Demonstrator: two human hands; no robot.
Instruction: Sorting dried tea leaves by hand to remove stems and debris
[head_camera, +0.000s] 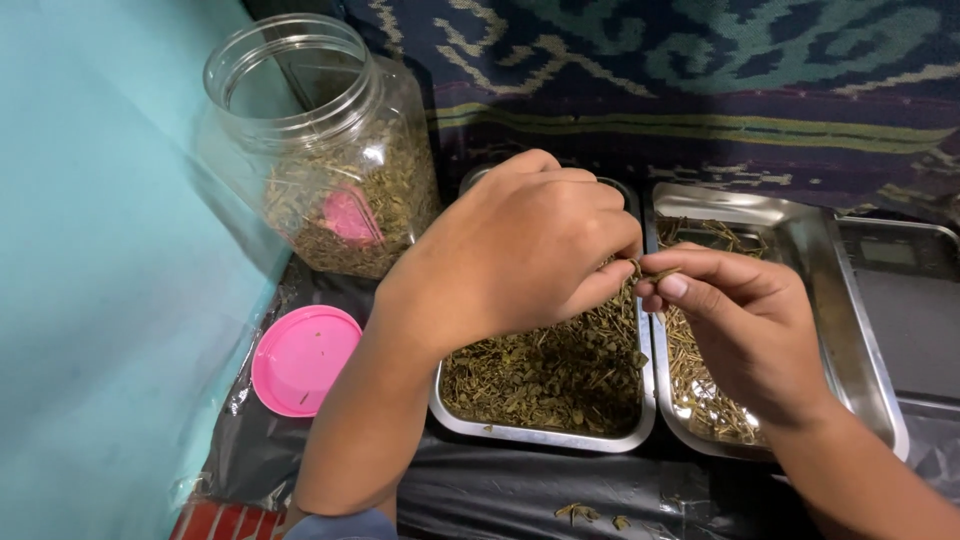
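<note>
— Overhead: left hand and right hand both pinch one dried sprig above two steel trays.
— Risk?
— Brittle leaves could scatter onto the black plastic sheet.

This looks like a home workspace set up on the floor rather than a shop or a lab. A woven rug with dark blue, green and cream patterns lies along the far side, and a plain turquoise wall stands close on the left. A crinkled black plastic sheet is spread underneath as a makeshift cover. On it sit ordinary household wares: two shallow steel trays of dried herbs and stems, a clear plastic jar partly filled with the same dried plant matter, its pink lid lying beside it, and a small digital scale at the right edge.
</note>
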